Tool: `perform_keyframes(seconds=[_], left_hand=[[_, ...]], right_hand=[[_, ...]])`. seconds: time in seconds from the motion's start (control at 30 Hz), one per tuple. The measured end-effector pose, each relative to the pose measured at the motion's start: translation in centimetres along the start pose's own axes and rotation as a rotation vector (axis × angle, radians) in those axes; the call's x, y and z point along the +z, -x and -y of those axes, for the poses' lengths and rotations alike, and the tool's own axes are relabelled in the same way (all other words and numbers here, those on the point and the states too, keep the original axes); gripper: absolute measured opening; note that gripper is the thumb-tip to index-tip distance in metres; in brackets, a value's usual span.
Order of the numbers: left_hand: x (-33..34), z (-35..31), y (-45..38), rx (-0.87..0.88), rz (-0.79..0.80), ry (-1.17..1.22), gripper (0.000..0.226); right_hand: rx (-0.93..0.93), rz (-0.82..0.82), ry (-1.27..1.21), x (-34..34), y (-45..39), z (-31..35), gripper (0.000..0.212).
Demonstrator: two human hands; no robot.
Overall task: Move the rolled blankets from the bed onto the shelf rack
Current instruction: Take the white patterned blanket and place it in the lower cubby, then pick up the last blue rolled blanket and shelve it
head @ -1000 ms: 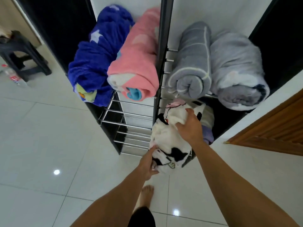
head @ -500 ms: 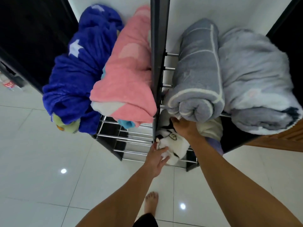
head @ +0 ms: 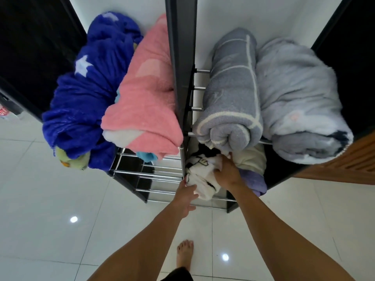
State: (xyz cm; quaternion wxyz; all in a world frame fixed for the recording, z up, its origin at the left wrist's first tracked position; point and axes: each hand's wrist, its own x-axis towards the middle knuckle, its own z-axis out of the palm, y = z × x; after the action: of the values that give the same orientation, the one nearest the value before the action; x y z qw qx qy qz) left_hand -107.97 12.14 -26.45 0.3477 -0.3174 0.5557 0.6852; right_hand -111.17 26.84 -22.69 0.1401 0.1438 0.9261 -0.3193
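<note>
A white blanket with black cartoon print (head: pixel 199 175) lies rolled on the lower right tier of the black shelf rack (head: pixel 180 78). My right hand (head: pixel 227 173) presses on its top, fingers curled into the cloth. My left hand (head: pixel 186 195) holds its near end from the front. On the top tier lie a blue star blanket (head: pixel 85 102), a pink blanket (head: pixel 146 102), a grey lined blanket (head: pixel 231 98) and a pale grey blanket (head: pixel 300 102). A cream and purple roll (head: pixel 253 167) sits right of the white one.
The rack's lower left tier shows bare metal bars (head: pixel 154 175). White floor tiles (head: pixel 50 199) spread to the left and front. A wooden door (head: pixel 345 165) is at the right. My bare foot (head: pixel 184 254) stands just before the rack.
The white blanket has gone deeper into the lower right tier under the grey roll. Both hands followed it in, and the view moved closer to the rack.
</note>
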Motion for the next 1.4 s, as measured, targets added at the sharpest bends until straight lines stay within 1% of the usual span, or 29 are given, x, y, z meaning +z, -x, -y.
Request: perform_keyframes(seconds=[0.07,0.13,0.2,0.27,0.3,0.4,0.43,0.53,0.67,0.73,0.83,0.9,1.0,1.03,1.07,1.2,1.23,1.33,1.4], left_hand=[[0.2,-0.1,0.7,0.003,-0.071,-0.087,0.028],[0.6,0.2,1.3,0.051,-0.135,-0.176,0.034],[1.3,0.8,2.1,0.11,-0.157,-0.225,0.04],[2.2,1.7,3.5,0.157,-0.161,-0.311,0.039],[2.6,2.1,4.3,0.176,-0.145,-0.362,0.035],[4.2,3.9,7.5,0.173,-0.053,-0.49,0.012],[4.8,4.6,8.9,0.157,-0.018,-0.537,0.011],[6.9,7.1,13.1,0.158,0.107,-0.651,0.02],[10.3,10.5,18.8,0.223,0.26,-0.802,0.016],[12.7,12.7,21.1,0.24,0.341,-0.895,0.008],[16.5,16.9,24.6,0.278,0.514,-1.053,0.012],[18.8,20.5,27.4,0.303,0.665,-1.186,0.018],[20.9,27.5,31.4,0.316,0.867,-1.361,0.017],[21.1,30.1,32.7,0.308,0.94,-1.4,0.014],[21.0,32.8,34.0,0.295,1.01,-1.438,0.014],[18.6,43.7,40.3,0.286,1.301,-1.665,0.02],[18.2,46.3,41.7,0.314,1.374,-1.718,0.023],[16.9,54.0,45.5,0.475,1.565,-1.9,0.03],[16.2,58.7,47.9,0.495,1.645,-1.981,0.029]], right_hand=[[0.03,-0.01,-0.014,0.1,1.7,-0.7,0.059],[0.047,-0.015,-0.047,0.2,3.6,-1.6,0.059],[0.07,-0.005,-0.087,-0.1,6.0,-2.8,0.058],[0.085,-0.002,-0.126,-0.2,8.4,-4.2,0.058],[0.099,0.002,-0.148,-0.2,9.6,-5.0,0.058],[0.168,0.03,-0.22,-0.6,13.9,-7.3,0.056],[0.178,0.029,-0.233,-0.8,15.5,-8.1,0.053],[0.225,-0.012,-0.306,-2.0,20.9,-10.6,0.049],[0.36,-0.136,-0.479,-4.0,29.3,-15.6,0.05],[0.451,-0.24,-0.558,-4.7,34.6,-18.9,0.047],[0.602,-0.436,-0.699,-4.8,43.7,-23.6,0.038],[0.672,-0.669,-0.8,-3.9,50.2,-25.9,0.032],[0.795,-1.107,-0.888,-1.0,60.6,-26.8,0.015],[0.849,-1.24,-0.92,0.4,64.0,-26.8,0.015],[0.906,-1.331,-0.966,1.9,67.2,-26.4,0.016],[1.1,-1.556,-1.158,9.1,79.5,-25.0,0.014],[1.152,-1.618,-1.213,10.9,82.3,-24.9,0.012],[1.282,-1.776,-1.342,16.2,90.1,-23.7,0.009],[1.368,-1.872,-1.44,19.9,94.8,-23.5,0.004]])
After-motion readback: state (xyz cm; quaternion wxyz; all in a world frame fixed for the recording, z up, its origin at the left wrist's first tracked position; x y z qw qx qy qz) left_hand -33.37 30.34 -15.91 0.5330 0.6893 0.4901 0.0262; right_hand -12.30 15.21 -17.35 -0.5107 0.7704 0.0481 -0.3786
